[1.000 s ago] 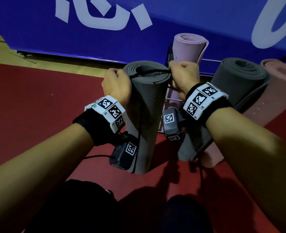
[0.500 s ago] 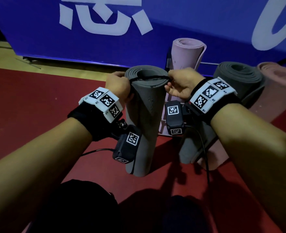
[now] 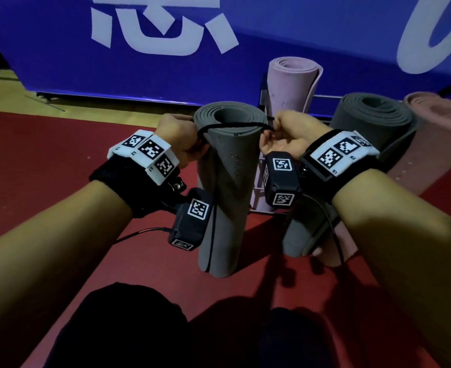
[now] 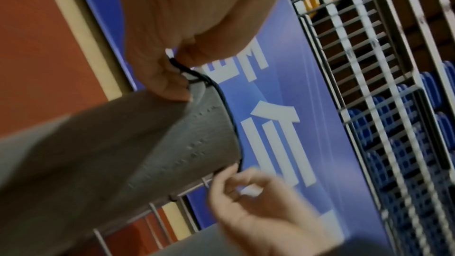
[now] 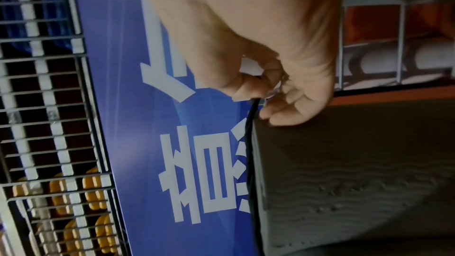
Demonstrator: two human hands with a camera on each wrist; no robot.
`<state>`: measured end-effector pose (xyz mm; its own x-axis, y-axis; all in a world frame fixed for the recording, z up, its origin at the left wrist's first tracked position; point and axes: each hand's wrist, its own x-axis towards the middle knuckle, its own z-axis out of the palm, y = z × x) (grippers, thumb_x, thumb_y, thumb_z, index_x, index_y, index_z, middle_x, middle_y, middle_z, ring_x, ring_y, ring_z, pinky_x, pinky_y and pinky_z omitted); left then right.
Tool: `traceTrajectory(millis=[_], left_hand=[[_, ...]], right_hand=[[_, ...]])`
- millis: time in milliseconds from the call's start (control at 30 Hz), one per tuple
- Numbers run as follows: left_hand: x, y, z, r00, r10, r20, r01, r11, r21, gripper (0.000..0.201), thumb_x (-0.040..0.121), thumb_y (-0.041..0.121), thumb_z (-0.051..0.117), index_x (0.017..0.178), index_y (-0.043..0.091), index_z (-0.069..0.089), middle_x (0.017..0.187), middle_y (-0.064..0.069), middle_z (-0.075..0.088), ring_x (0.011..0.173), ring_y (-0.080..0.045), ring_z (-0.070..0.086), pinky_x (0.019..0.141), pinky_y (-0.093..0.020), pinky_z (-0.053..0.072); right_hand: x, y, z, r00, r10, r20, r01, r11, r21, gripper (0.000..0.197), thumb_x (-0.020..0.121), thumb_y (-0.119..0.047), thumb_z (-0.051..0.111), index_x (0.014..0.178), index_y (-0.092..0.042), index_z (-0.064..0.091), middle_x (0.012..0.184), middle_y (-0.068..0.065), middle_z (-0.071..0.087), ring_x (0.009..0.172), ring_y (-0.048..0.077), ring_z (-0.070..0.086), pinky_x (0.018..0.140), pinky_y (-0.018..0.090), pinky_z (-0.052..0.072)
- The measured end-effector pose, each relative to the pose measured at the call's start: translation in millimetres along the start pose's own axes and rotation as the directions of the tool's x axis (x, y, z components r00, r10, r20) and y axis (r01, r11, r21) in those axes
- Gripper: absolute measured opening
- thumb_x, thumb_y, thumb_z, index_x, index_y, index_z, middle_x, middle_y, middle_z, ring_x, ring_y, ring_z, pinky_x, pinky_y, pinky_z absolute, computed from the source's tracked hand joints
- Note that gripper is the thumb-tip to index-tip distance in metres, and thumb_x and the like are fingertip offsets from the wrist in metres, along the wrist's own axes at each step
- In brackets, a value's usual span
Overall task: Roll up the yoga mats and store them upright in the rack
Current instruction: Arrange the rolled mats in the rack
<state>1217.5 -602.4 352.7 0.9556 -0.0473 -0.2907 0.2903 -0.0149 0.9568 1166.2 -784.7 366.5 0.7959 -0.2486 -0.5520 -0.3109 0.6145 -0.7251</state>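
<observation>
The grey mat (image 3: 229, 187) stands on end at frame centre, on the red floor (image 3: 46, 160) just in front of the rack (image 3: 322, 98), not yet in it. A black cord (image 3: 235, 126) stretches across its top rim. The left hand (image 3: 177, 136) pinches one end at the rim's left side, and the right hand (image 3: 288, 134) pinches the other end on the right, fingers curled round it.

Nothing but the cord's pull steadies the mat, so I judge an uneven tug could tip it. The cord sits right at the rim and could slide off the top, letting the roll loosen.

Behind it, upper centre, a pink mat (image 3: 293, 86) stands in the rack. At right a dark grey mat (image 3: 373, 120) and a rose mat (image 3: 442, 134) lean, crowding the right-hand side.
</observation>
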Motion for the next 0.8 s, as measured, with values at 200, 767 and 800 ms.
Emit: traceTrajectory(millis=[200, 767, 800], left_hand=[[11.7, 3.6, -13.8, 0.983, -0.184, 0.007, 0.184, 0.981, -0.068, 0.022, 0.1, -0.001, 0.044, 0.083, 0.007, 0.056, 0.071, -0.005, 0.053, 0.038, -0.009, 0.054, 0.041, -0.018, 0.046], [18.8, -2.7, -23.6, 0.928, -0.207, 0.311, 0.261, 0.955, -0.141, 0.032, 0.105, 0.008, 0.034, 0.078, 0.011, 0.051, 0.065, 0.001, 0.042, 0.044, -0.007, 0.035, 0.041, -0.015, 0.029], [22.3, -11.2, -23.0, 0.935, -0.155, 0.32, 0.199, 0.974, -0.111, 0.033, 0.105, 0.008, 0.033, 0.079, 0.014, 0.052, 0.066, 0.002, 0.037, 0.043, -0.006, 0.029, 0.038, -0.015, 0.024]], right_hand=[[-0.7, 4.3, -11.8, 0.986, 0.109, 0.127, -0.139, 0.955, 0.262, 0.011, 0.092, 0.0, 0.039, 0.088, -0.004, 0.049, 0.089, 0.012, 0.054, 0.076, 0.021, 0.058, 0.078, 0.04, 0.048], [18.9, 24.4, -14.3, 0.982, 0.099, 0.158, -0.127, 0.976, 0.178, 0.028, 0.104, -0.014, 0.044, 0.077, -0.008, 0.048, 0.039, -0.002, 0.022, 0.034, 0.009, 0.022, 0.074, 0.016, 0.04], [19.9, 26.6, -13.3, 0.986, 0.079, 0.144, -0.102, 0.982, 0.16, 0.031, 0.105, -0.014, 0.042, 0.075, -0.009, 0.046, 0.037, -0.003, 0.02, 0.031, 0.008, 0.019, 0.065, 0.015, 0.039]])
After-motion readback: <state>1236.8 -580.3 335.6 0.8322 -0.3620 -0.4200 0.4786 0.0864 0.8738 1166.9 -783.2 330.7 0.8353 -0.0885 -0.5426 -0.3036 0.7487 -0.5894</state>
